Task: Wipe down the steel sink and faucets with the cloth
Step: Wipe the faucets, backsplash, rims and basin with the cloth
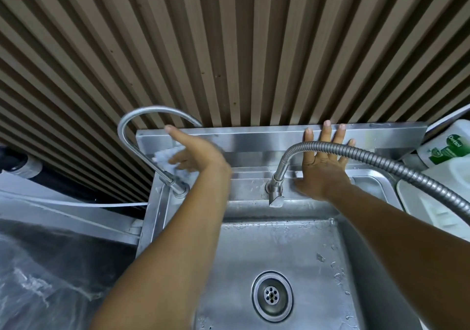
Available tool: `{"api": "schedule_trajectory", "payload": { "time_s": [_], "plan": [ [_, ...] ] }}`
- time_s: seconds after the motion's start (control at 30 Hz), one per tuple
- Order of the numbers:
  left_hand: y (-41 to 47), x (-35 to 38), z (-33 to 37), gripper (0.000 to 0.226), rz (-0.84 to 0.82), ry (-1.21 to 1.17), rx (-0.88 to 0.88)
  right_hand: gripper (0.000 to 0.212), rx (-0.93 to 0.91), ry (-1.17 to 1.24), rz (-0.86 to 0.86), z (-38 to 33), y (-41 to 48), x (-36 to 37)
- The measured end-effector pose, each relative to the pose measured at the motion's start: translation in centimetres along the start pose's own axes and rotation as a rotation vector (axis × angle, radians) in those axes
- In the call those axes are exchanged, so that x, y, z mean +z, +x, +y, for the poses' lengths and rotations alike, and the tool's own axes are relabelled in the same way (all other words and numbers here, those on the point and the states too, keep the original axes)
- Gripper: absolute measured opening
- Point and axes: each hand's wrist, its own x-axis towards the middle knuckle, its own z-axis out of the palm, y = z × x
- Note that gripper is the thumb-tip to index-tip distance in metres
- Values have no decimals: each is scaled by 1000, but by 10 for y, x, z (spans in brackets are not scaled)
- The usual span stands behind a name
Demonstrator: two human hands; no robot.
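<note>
Square steel sink fills the lower centre, with the round drain in its floor. Behind it the steel backsplash meets the slatted wall. The curved gooseneck faucet stands rear left and the flexible-hose faucet rear centre. The left hand, holding the pale crumpled cloth, is beside the gooseneck. The right hand lies flat on the backsplash. The white plastic jug is at the right edge.

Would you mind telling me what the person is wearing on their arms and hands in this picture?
Nothing that shows. The left forearm and right forearm are bare to the picture's edge, no sleeve in view. The left hand and right hand have no gloves; I see no watch, bracelet or ring, though the left hand is blurred.
</note>
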Motion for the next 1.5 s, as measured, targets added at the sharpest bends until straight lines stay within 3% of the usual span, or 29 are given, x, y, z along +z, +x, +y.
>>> {"api": "schedule_trajectory", "payload": {
  "time_s": [0.17, 0.27, 0.33, 0.5, 0.63, 0.83, 0.97, 1.07, 1.17, 1.23, 1.37, 1.5],
  "plan": [
    [22, -16, -10, 100, -15, 283, 439, 133, -3, -3, -7, 0, 1, 0],
    [22, -31, -47, 97, -178, 685, 915, 131, -5, -5, -12, 0, 1, -1],
    [27, -45, -71, 82, -299, 990, 1226, 129, -2, -8, -15, 0, 1, -2],
    [42, -71, -93, 66, -556, 1515, 1768, 125, 2, -15, -23, -1, -1, -4],
    [54, -77, -80, 60, -780, 1612, 2005, 122, 19, -19, -31, -4, -2, -7],
    [51, -50, -58, 57, -801, 1563, 2269, 120, 39, -26, -46, -6, -3, -9],
    [26, -35, -60, 53, -787, 1578, 2265, 118, 43, -30, -46, -8, -4, -10],
    [28, -45, -61, 52, -884, 1612, 2182, 117, 41, -30, -50, -7, -4, -10],
    [53, -69, -58, 51, -1026, 1708, 2009, 121, 46, -31, -63, -7, -4, -12],
    [69, -86, -52, 50, -1029, 1870, 1835, 123, 46, -32, -66, -7, -4, -12],
    [77, -110, -36, 67, -884, 2094, 1628, 123, 46, -19, -63, -8, -4, -11],
    [67, -115, -28, 69, -589, 1961, 1506, 123, 38, -7, -47, -6, -3, -9]
  ]
}}
